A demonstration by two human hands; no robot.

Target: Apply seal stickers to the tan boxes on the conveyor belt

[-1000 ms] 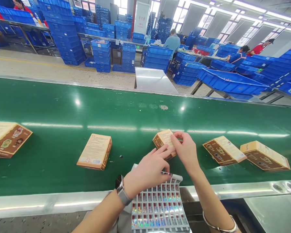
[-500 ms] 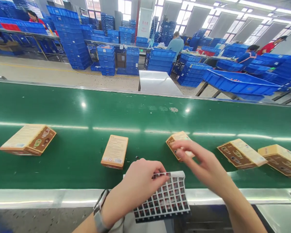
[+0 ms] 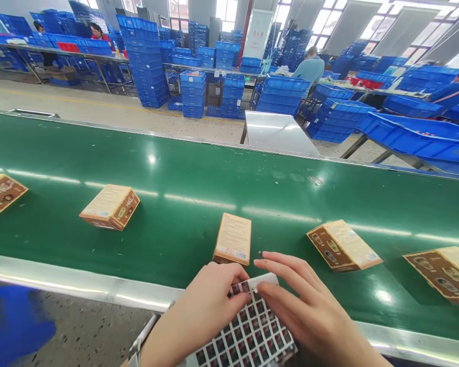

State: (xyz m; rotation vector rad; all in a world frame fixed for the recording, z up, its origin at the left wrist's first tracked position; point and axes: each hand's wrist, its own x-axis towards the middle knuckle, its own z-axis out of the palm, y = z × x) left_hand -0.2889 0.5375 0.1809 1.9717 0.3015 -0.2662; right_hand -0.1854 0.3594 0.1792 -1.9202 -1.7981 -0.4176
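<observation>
My left hand [image 3: 210,311] is closed on the upper edge of a sticker sheet [image 3: 245,336], a white grid of small dark squares with some red in them. The sheet tilts over the near edge of the conveyor, and its lower part runs out of view. At its curled top right corner is my right hand [image 3: 309,300], fingers stretched and apart, the thumb against the sheet. Whether a sticker is on a fingertip cannot be seen. Just beyond my hands a cream and brown box [image 3: 234,237] lies on the green conveyor belt [image 3: 176,214].
Further boxes lie along the belt: one [image 3: 110,206] to the left, one [image 3: 344,244] to the right, others near both sides. Across the belt are a metal table [image 3: 279,130], stacked blue crates [image 3: 141,61] and a large blue bin [image 3: 424,135]. Several people sit at far workbenches.
The view has turned left, and the boxes now appear farther right. My right hand has come from above the belt to the sheet's top edge. My left hand keeps its grip.
</observation>
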